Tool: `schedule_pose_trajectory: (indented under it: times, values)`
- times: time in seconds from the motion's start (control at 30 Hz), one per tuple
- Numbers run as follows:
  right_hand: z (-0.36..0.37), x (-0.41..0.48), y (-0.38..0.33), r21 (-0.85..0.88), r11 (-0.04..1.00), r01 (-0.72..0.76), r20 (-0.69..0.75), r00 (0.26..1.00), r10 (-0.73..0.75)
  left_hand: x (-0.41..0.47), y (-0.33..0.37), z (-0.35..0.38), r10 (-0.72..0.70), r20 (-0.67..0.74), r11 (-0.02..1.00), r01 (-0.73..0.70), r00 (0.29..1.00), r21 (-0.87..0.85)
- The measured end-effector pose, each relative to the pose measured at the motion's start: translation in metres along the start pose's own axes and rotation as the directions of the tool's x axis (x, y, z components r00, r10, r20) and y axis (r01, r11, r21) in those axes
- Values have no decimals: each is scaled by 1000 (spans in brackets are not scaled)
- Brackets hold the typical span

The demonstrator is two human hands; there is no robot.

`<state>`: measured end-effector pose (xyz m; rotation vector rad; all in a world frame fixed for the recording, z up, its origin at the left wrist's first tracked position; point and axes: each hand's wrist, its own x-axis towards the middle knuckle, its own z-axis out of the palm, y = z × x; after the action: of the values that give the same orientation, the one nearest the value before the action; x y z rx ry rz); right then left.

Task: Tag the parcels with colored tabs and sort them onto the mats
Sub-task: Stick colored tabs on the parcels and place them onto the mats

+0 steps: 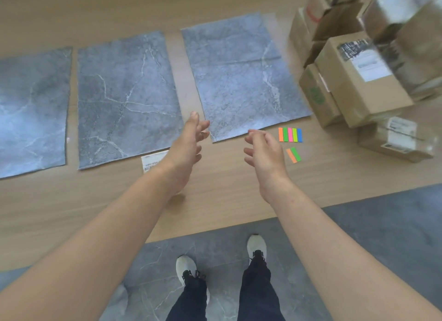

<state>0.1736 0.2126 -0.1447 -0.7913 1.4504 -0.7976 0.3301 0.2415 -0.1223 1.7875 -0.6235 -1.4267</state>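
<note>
1. At the near edge of the wooden floor point(215, 201): shoes point(186, 268) on grey tiles point(370, 237), with the person standing just off the wood.
2. Over the floor's near strip: left hand point(189, 143) and right hand point(263, 150) are both spread, fingers loosely bent, palms roughly facing. They hold nothing and touch nothing.
3. Just right of the right hand, flat on the wood: tab strip point(290, 134), five colours side by side.
   - Risk: the tabs look thin and lie flat, so a pinch may lift two at once or crease one.
   - The row runs along the near edge; each tab's long axis runs near-to-far.
   - Slightly nearer is a loose pair of tabs point(293, 155), orange and green, tilted with far ends leaning left.
4. Paper slip point(153, 161) lies by the middle mat's near edge, partly hidden by the left wrist.
5. Three mats point(124, 95) lie side by side, nothing on them.
   - Risk: they look identical, so a mis-sort is likely.
   - Long axes run near-to-far; the right one is skewed, far end swung left.
6. Far right side: parcels point(358, 86) stacked untidily, none tagged, none on a mat.
   - Risk: pulling a lower box could tip the pile, and glossy tape may shed a tab.
   - The upper boxes are too blurred to read.
</note>
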Motion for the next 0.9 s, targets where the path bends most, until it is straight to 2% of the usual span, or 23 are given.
schedule_pose_trajectory:
  times: [0.27,0.47,0.57,0.67,0.77,0.83,0.9]
  values:
    - [-89,63,6,-3,1000,-22,-105,994,22,31,-1,100,-65,144,998,62,987,28]
    - [-133,120,35,-223,975,8,-104,994,-32,62,-12,155,-152,198,988,148,968,36]
    - [-149,138,56,-421,899,118,-29,989,-143,77,-22,171,-197,223,980,197,955,24]
    - [-162,154,75,-624,738,259,113,964,-242,88,-31,182,-220,235,975,219,947,33]
    - [-169,169,85,-715,588,377,256,925,-281,96,-37,188,-228,231,973,227,946,33]
    - [-170,177,86,-723,565,398,290,917,-275,101,-39,189,-228,220,973,228,948,28]
    - [-173,184,86,-709,589,388,289,921,-259,103,-41,189,-225,203,974,224,953,32]
